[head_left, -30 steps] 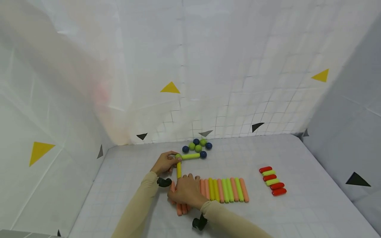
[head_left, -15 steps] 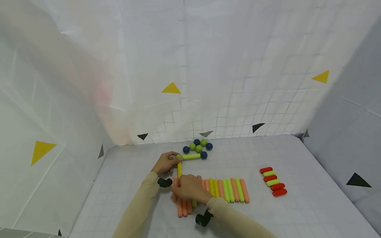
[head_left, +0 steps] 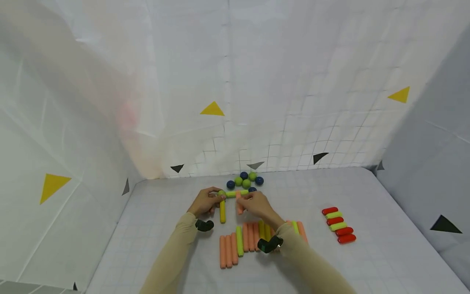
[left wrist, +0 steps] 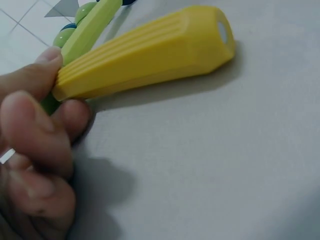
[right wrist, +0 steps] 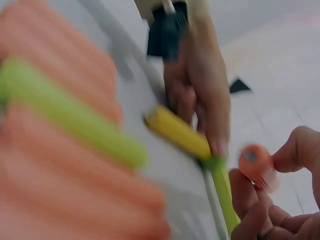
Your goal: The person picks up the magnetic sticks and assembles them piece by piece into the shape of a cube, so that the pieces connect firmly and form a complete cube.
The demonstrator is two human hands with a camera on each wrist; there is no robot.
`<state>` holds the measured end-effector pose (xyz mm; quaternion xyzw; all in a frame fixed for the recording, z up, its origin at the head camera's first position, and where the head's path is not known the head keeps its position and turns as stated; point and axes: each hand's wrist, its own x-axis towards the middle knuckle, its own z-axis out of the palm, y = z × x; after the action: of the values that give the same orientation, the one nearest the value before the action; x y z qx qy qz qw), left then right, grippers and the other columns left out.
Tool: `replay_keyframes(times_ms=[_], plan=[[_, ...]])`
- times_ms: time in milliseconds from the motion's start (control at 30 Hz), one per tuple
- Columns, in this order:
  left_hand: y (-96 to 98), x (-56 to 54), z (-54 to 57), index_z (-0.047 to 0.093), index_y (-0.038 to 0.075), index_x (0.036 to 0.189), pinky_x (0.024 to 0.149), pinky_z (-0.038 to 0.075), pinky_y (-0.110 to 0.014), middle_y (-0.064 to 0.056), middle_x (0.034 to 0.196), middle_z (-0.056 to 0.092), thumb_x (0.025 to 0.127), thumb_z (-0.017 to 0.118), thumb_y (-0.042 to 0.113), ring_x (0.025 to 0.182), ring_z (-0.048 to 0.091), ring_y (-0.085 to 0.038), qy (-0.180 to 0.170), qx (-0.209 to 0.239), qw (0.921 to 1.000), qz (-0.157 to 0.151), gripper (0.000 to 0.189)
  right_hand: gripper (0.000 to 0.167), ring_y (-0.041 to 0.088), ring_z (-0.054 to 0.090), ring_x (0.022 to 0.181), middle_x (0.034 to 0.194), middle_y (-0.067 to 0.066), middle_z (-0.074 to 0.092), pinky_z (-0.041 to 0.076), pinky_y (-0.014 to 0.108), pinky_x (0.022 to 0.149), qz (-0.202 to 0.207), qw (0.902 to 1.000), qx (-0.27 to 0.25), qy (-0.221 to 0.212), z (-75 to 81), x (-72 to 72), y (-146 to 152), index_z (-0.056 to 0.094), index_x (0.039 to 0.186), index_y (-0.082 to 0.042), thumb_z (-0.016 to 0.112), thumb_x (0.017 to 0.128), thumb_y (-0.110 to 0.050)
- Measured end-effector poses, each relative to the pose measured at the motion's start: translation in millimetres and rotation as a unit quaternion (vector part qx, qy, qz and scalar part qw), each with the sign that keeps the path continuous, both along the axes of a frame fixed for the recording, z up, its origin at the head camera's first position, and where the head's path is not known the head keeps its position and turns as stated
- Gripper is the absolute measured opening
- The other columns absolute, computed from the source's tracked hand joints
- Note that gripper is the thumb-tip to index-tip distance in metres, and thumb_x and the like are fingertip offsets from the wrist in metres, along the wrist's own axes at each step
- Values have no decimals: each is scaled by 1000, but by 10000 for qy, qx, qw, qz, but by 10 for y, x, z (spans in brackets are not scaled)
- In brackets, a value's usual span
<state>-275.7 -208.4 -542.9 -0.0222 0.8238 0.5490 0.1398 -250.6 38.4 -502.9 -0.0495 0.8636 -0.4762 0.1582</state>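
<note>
My left hand (head_left: 205,201) pinches the green ball (head_left: 221,193) at the corner where two sticks meet. From that ball a yellow stick (head_left: 222,212) points toward me, its free end showing a pale round spot in the left wrist view. A lime stick (head_left: 235,194) runs right from the ball to a dark blue ball (head_left: 252,190), partly covered by my right hand (head_left: 258,204). Between thumb and fingers, my right hand holds an orange stick (right wrist: 255,159) above the table, just right of the yellow one. A grey dot marks its end.
Nearer me lies a row of orange, lime and yellow sticks (head_left: 228,251), its right part hidden behind my right wrist. Loose green and blue balls (head_left: 246,183) cluster by the back wall. Several short red and lime pieces (head_left: 335,220) lie at the right.
My right hand has lifted an orange stick from the left end of the row and carried it up and right, toward the joined sticks. My left hand has stayed at the green ball.
</note>
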Motion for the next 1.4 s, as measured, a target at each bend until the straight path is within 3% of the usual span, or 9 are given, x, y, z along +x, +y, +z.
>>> replay_keyframes(times_ms=[167,400,633,867,1200,1400], plan=[[8,-5,2,66,12,138,46,39,-23,-3,83,71,100,76,31,47,49,-8,-11,12,10000,-54,44,41,23,68,92,111,11,76,56,40,83,-191,9982,548,123,-62,-129,299,77,118,-5,67,99,-40],[4,8,9,66,10,137,48,41,-24,-4,85,73,101,76,28,48,49,-9,16,174,9998,4,42,54,28,69,101,120,16,75,56,48,88,-406,9950,913,45,-108,-100,491,77,115,-4,68,98,-53],[20,6,-19,67,11,136,48,40,-24,-4,82,72,100,76,30,48,49,-9,-23,165,9998,114,41,42,29,68,100,121,18,74,56,47,89,-452,9958,777,187,-158,-74,509,73,123,0,60,102,-34],[8,20,-25,66,11,134,48,40,-24,-4,82,71,100,77,31,50,50,-9,-27,225,9997,119,42,43,29,65,101,127,21,70,55,44,88,-718,9963,477,-5,-181,-88,520,67,133,1,55,107,-31],[-34,15,-64,66,12,132,47,39,-25,-4,81,71,98,78,35,50,52,-11,-44,249,9997,69,42,43,29,67,107,129,21,70,55,37,84,-724,9968,-158,-310,-232,-102,554,65,135,-4,69,99,-28],[-44,43,-96,66,15,132,45,36,-24,-5,78,72,96,80,35,50,53,-11,-4,412,9986,320,44,42,29,65,115,134,20,70,52,36,87,-488,9972,-426,-367,-247,-114,623,64,138,-7,68,100,-22]])
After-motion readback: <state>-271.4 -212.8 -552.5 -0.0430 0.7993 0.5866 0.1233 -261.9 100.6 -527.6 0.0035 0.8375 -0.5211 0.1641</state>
